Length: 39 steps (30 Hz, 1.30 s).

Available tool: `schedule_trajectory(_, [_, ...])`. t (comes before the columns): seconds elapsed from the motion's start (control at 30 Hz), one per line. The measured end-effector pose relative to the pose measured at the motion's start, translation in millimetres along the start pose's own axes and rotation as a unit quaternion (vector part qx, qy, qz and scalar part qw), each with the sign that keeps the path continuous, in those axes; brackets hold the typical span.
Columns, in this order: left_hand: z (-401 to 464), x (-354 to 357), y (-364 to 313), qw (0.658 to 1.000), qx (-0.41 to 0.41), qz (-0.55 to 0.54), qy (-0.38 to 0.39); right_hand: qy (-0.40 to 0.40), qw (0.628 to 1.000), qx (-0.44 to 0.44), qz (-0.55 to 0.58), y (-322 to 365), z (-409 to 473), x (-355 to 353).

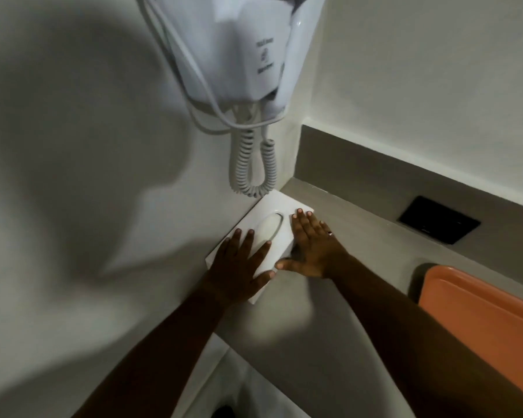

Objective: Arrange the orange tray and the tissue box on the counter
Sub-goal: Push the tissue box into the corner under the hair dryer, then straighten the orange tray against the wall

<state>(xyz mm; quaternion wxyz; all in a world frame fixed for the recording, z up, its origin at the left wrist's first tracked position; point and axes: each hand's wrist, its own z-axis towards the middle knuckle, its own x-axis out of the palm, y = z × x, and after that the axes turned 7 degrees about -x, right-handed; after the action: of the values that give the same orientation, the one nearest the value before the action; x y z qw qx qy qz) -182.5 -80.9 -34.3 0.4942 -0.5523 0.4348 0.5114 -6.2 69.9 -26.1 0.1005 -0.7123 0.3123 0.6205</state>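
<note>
Both sets of fingers lie spread and flat, gripping nothing. The left hand presses on top of the white tissue box, beside its oval opening. The right hand rests against the box's right side, thumb along its near edge. The box sits on the grey counter, tucked into the wall corner under a wall-mounted hair dryer. The orange tray lies well to the box's right.

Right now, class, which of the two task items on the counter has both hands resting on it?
The white tissue box in the corner: the left hand and right hand lie flat on it. The orange tray sits untouched at the right.
</note>
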Motion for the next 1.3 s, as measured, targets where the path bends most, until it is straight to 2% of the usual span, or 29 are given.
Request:
schedule_trajectory(0.13, [-4, -7, -18, 1.000, -0.003, -0.001, -0.019, -0.044, 0.988, 0.085, 0.117, 15, -61, 8])
schedule_trajectory(0.23, [2, -2, -50, 0.999, 0.028, -0.006, -0.016, -0.075, 0.972, 0.143, 0.168, 7, -117, 11])
schedule_trajectory(0.47, [13, 13, -178, 0.986, 0.162, -0.035, 0.032, -0.162, 0.926, 0.291, 0.179, -57, -260, 31])
schedule_trajectory(0.6, [12, 31, -247, 0.973, 0.210, -0.025, 0.094, -0.154, 0.896, 0.377, 0.178, -86, -345, 57])
schedule_trajectory(0.7, [9, 43, -292, 0.962, 0.253, -0.008, 0.106, -0.109, 0.886, 0.423, 0.158, -101, -402, 79])
schedule_trajectory(0.87, [2, 65, -342, 0.950, 0.284, 0.016, 0.128, -0.037, 0.895, 0.426, 0.125, -114, -452, 98])
schedule_trajectory(1.03, [-9, 81, -361, 0.949, 0.227, 0.031, 0.215, 0.022, 0.904, 0.405, 0.137, -143, -465, 88])
schedule_trajectory(1.1, [-11, 82, -362, 0.948, 0.218, 0.035, 0.227, 0.049, 0.905, 0.399, 0.136, -150, -468, 89])
schedule_trajectory(1.3, [-17, 85, -359, 0.955, 0.201, 0.032, 0.218, 0.030, 0.910, 0.400, 0.105, -139, -460, 116])
